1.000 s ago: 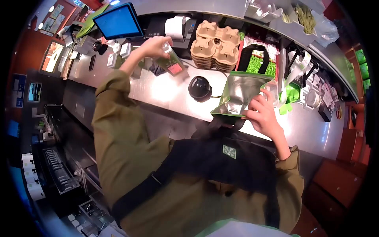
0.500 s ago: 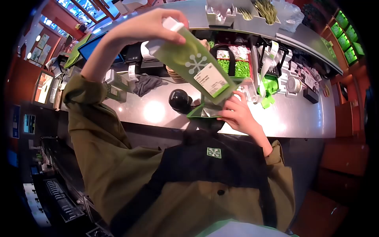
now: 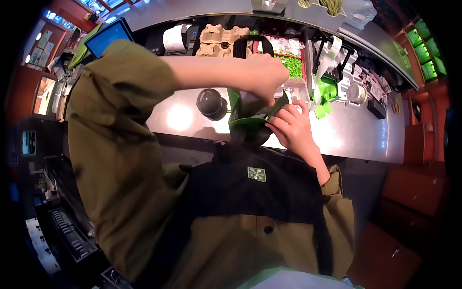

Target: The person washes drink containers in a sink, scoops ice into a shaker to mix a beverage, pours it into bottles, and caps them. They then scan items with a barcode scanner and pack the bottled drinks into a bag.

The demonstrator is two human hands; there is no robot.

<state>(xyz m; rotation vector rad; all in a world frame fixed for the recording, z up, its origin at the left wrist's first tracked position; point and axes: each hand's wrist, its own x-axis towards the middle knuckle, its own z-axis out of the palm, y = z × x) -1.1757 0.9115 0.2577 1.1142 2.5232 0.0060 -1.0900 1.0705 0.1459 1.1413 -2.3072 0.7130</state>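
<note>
My left hand point(image 3: 267, 73) reaches down into the mouth of a green bag point(image 3: 246, 124) at the counter's front edge. Its fingers are hidden inside, and so is the tall green labelled package seen earlier. With closed fingers, my right hand point(image 3: 294, 126) grips the right rim of the bag. A dark round-topped object point(image 3: 210, 102) stands on the counter left of the bag.
Cardboard cup carriers point(image 3: 222, 39) sit behind my left forearm. Beyond my hands is a bin of green and white small pieces point(image 3: 291, 66). A printer with paper point(image 3: 175, 38), a screen point(image 3: 109, 36) and a white tape roll point(image 3: 357, 92) also line the steel counter point(image 3: 353, 137).
My left hand has lowered from above the bag into its opening, taking the green package out of sight. My right hand has kept its hold on the bag's rim.
</note>
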